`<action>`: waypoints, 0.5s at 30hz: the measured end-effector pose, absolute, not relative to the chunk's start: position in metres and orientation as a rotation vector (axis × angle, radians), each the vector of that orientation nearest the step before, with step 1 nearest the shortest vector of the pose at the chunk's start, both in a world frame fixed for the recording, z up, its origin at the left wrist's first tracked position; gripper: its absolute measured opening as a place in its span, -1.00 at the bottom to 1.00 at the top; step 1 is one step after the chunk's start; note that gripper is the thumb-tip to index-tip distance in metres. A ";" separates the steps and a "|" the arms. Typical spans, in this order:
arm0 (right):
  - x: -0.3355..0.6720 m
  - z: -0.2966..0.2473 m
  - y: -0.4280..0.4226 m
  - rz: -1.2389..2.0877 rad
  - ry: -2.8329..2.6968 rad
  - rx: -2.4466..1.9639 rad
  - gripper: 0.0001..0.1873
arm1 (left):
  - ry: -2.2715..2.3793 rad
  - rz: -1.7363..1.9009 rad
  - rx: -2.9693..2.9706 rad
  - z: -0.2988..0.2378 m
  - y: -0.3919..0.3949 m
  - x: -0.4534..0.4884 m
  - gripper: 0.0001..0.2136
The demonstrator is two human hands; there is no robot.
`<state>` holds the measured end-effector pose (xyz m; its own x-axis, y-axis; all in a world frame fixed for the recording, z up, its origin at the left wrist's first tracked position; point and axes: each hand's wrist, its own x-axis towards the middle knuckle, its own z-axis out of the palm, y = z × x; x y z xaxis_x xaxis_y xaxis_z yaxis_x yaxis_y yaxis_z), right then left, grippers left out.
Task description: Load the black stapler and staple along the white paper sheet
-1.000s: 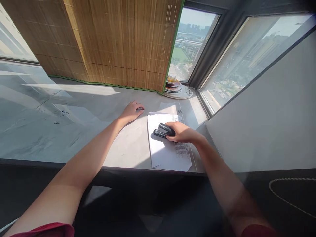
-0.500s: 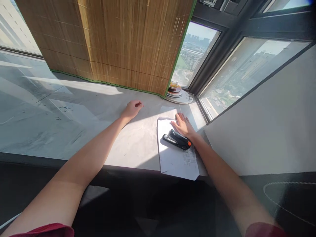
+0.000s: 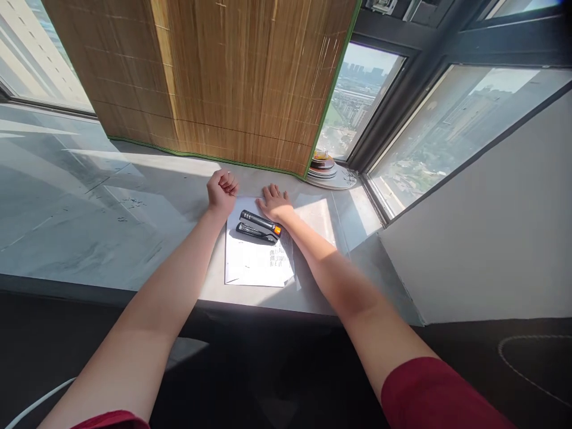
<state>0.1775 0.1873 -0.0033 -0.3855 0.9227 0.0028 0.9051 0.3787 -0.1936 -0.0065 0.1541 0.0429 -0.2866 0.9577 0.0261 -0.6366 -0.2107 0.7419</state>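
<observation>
My right hand lies flat with fingers spread on the top edge of a stack of white paper on the grey stone sill. Across the paper rests a black stapler with an orange end, just below that hand; neither hand grips it. Dark print shows on the sheet's lower right part. My left hand is curled into a fist beside the paper's upper left corner. Its fingers hide whatever may be inside.
A bamboo blind with green edging hangs down to the back of the sill. Stacked plates stand in the window corner. Small dark bits, possibly staples, are scattered at left. A white wall bounds the right side.
My right hand has slid the paper, with the stapler on it, leftward and away from the front edge. My left hand has shifted left and turned, its fingers still curled.
</observation>
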 end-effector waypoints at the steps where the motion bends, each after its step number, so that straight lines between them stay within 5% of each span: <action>1: 0.169 -0.003 0.191 0.260 -2.532 -1.656 -0.23 | 0.741 1.768 0.585 0.044 0.154 -0.010 -0.44; 15: 0.159 -0.005 0.200 0.286 -2.550 -1.615 -0.20 | 0.593 1.747 0.623 0.041 0.155 -0.011 -0.42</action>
<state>0.1590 0.1999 -0.0049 -0.4284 0.9035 -0.0082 0.8829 0.4166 -0.2167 -0.0107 0.1553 0.0409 -0.2272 0.9677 0.1092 -0.7013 -0.2404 0.6711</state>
